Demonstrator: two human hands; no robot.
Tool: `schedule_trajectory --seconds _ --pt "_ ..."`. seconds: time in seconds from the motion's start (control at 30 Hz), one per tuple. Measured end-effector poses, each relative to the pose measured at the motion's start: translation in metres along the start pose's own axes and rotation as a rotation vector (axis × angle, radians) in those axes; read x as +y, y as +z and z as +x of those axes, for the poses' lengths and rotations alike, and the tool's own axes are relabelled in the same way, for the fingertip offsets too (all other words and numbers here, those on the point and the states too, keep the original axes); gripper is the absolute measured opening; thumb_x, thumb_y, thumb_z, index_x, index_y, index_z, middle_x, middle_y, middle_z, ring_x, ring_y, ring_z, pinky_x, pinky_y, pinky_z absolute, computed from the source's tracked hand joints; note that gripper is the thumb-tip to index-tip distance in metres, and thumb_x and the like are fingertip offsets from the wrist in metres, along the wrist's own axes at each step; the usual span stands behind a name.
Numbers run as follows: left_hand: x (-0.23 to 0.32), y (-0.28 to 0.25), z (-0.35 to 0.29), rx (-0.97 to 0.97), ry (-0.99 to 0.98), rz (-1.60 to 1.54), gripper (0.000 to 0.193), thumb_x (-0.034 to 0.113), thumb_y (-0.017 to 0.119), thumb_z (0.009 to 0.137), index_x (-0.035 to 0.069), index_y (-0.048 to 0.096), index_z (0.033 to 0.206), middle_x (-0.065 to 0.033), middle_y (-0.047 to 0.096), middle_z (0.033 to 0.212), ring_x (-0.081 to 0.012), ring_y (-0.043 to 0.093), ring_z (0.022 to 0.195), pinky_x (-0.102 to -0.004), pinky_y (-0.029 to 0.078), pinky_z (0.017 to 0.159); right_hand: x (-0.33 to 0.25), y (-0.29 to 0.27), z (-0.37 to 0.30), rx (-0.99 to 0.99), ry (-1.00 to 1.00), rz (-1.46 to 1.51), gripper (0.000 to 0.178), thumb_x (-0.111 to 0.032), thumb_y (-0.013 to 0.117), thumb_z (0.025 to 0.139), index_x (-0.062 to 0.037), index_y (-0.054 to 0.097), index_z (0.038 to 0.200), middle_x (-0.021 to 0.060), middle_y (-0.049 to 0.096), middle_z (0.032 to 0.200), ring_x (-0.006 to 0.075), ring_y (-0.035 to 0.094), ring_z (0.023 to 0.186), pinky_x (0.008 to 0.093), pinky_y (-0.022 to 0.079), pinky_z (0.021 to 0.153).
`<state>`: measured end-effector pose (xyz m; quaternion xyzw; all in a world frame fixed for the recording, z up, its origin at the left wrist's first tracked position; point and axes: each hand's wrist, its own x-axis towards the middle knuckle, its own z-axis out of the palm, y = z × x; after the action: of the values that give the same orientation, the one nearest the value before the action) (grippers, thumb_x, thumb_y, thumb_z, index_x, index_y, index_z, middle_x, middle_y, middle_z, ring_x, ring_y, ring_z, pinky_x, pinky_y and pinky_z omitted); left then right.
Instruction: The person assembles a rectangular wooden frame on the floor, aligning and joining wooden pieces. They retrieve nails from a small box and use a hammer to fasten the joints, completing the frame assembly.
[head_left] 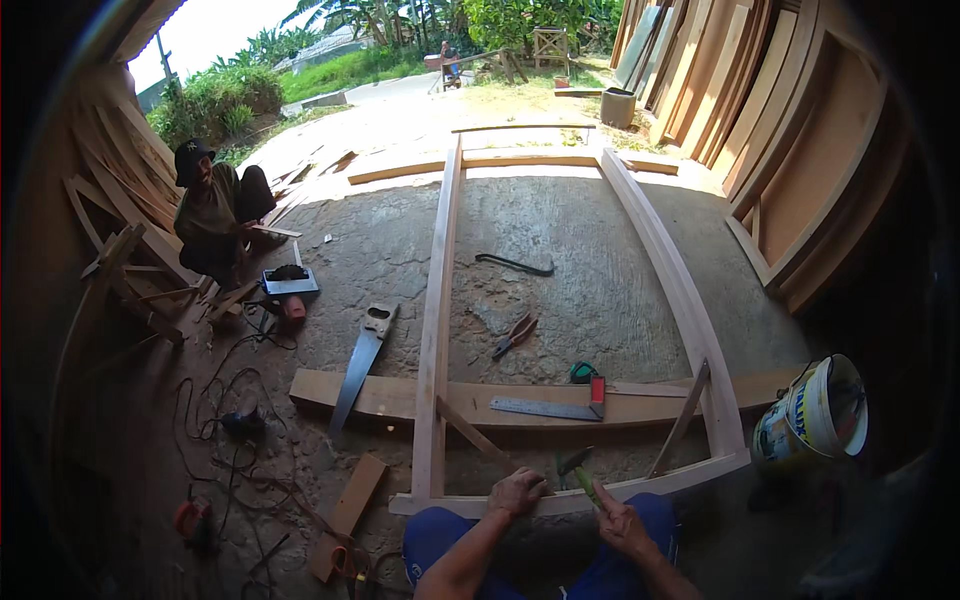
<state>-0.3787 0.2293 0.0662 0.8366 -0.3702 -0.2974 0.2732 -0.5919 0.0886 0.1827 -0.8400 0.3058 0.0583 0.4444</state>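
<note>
A pale wooden frame (437,300) lies on the floor, its near rail (700,472) in front of my knees. My left hand (520,491) is closed at the lower end of a short diagonal wooden brace (468,431), resting where it meets that rail. Any small thing between the fingertips is hidden. In my right hand (625,524) is a hammer (586,484), gripped by its green handle, its dark head raised just above the rail and to the right of my left hand. Another diagonal brace (682,420) spans the frame's right corner.
A thick beam (350,395) supports the frame, with a handsaw (362,362) and try square (550,407) on it. Pliers (515,337) and a pry bar (514,264) lie inside the frame. A bucket (810,415) stands right. Left are cords, a circular saw (290,282) and a crouching person (212,210).
</note>
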Motion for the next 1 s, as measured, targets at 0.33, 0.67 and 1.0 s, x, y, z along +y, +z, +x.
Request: schedule_trajectory --seconds 0.33,0.67,1.0 --pt "-0.008 0.010 0.001 0.030 0.116 0.048 0.045 0.041 0.060 0.096 0.013 0.062 0.133 -0.0086 0.057 0.142 -0.0340 0.065 0.116 -0.0458 0.052 0.098 0.020 -0.005 0.016 0.017 0.224 0.669 0.061 -0.015 0.055 0.098 -0.0026 0.036 0.154 0.0122 0.067 0.095 0.0163 0.063 0.060 0.0331 0.055 0.054" --pt "-0.028 -0.005 0.001 0.001 0.090 0.194 0.043 0.029 0.049 0.098 0.020 0.051 0.140 0.0005 0.040 0.160 -0.0396 0.067 0.111 -0.0504 0.054 0.095 0.014 -0.026 -0.007 0.010 0.186 0.804 0.054 -0.010 0.051 0.101 -0.0019 0.037 0.152 0.0092 0.062 0.088 0.0111 0.053 0.049 0.0286 0.050 0.040" --pt "-0.024 -0.012 0.001 0.052 0.036 0.201 0.042 0.028 0.053 0.093 0.023 0.059 0.134 -0.0028 0.048 0.154 -0.0402 0.068 0.108 -0.0501 0.056 0.094 0.009 0.022 0.002 -0.119 0.023 0.439 0.059 -0.020 0.059 0.099 -0.0101 0.036 0.152 0.0083 0.066 0.088 0.0146 0.061 0.060 0.0331 0.052 0.052"
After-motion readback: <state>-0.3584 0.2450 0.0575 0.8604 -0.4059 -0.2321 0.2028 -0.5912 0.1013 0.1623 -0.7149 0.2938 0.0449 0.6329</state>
